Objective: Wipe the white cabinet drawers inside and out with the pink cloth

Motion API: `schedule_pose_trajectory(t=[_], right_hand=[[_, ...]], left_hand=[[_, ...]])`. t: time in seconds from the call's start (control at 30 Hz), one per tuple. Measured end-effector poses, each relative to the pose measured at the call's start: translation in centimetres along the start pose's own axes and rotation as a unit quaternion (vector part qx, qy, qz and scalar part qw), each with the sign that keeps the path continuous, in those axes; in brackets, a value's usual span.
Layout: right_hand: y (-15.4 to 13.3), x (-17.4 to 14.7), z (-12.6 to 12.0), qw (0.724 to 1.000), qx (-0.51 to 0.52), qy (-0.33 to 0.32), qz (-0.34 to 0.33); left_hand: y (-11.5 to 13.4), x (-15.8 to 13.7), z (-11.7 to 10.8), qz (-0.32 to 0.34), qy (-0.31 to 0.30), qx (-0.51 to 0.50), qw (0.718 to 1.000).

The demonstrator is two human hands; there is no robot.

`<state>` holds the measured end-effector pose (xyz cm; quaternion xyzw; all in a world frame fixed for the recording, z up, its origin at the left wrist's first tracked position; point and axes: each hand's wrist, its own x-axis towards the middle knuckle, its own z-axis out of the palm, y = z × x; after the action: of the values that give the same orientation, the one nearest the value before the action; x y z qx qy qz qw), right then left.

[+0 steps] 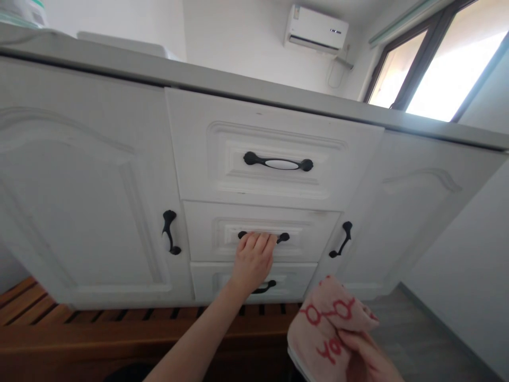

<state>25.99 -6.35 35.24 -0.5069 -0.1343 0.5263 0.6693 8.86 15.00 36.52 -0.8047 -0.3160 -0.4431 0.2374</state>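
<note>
Now our left hand point(252, 260) curls its grip over the middle drawer's handle point(283, 237), so we pull straight and level, while our right hand point(368, 358) clenches the pink cloth point(326, 318) low.

Three drawers stacked in the middle of the white cabinet: top drawer point(274, 148), middle drawer point(260, 231), bottom drawer point(207, 281). Two cabinet doors, left door point(83, 180) and right door point(413, 207), and five black handles in all, one per front. Two hands: left hand point(252, 260), right hand point(368, 358); one pink cloth point(326, 323), one air conditioner point(316, 29), one window point(441, 58).
</note>
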Motion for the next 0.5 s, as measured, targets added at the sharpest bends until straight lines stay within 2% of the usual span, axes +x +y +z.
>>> schedule_pose_trajectory(t=[0.07, 0.13, 0.17, 0.2, 0.23, 0.3, 0.33, 0.4, 0.47, 0.5], right_hand=[[-1.8, 0.5, 2.3, 0.997, -0.018, 0.022, -0.072], [-4.1, 1.7, 4.2, 0.971, -0.058, 0.051, -0.226], [-5.2, 2.7, 5.0, 0.938, -0.094, 0.072, -0.327], [-6.2, 3.9, 5.6, 0.884, -0.145, 0.101, -0.434], [-7.1, 5.4, 6.3, 0.815, -0.202, 0.13, -0.528], [-8.1, 8.7, 7.3, 0.684, -0.294, 0.173, -0.644], [-8.2, 10.5, 7.8, 0.635, -0.33, 0.189, -0.672], [-7.9, 13.6, 8.5, 0.567, -0.379, 0.213, -0.699], [-7.2, 15.7, 9.0, 0.523, -0.405, 0.232, -0.713], [-6.9, 16.3, 9.1, 0.509, -0.411, 0.238, -0.718]], left_hand=[[-0.2, 0.1, 0.6, -0.003, 0.006, 0.001, 1.0], [-0.1, 0.1, 1.0, -0.007, 0.002, -0.003, 1.0], [-0.1, 0.2, 1.0, -0.008, -0.003, -0.006, 1.0], [-0.1, 0.2, 0.9, -0.008, -0.009, -0.011, 1.0], [-0.1, 0.3, 0.8, -0.007, -0.015, -0.018, 1.0], [-0.2, 0.3, 0.1, -0.004, -0.026, -0.04, 0.999], [-0.2, 0.0, -0.3, -0.006, -0.024, -0.054, 0.998], [0.0, -1.7, -1.2, -0.022, 0.002, -0.085, 0.996], [0.7, -5.4, -1.8, -0.059, 0.046, -0.113, 0.991], [1.2, -7.9, -1.8, -0.087, 0.061, -0.117, 0.988]])
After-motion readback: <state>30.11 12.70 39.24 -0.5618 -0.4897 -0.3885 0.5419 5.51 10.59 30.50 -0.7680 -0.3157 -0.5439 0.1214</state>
